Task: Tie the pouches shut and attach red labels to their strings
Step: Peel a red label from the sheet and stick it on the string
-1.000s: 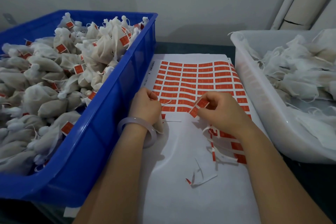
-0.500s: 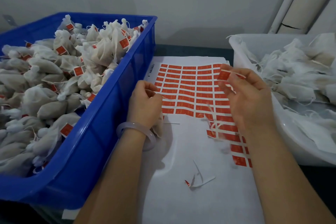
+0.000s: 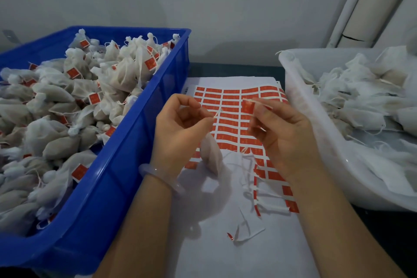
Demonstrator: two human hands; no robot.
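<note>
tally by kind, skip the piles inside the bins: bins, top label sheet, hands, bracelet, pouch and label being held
bins: 2 (blue bin, white bin)
top label sheet: 1
hands: 2 (left hand, right hand)
bracelet: 1
held pouch: 1
peeled red label: 1
total: 8

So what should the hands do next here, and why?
Probably bring the red label in the right hand to the string end the left hand pinches and fold it on: the two are apart, and the pouch hanging below shows no label.
</note>
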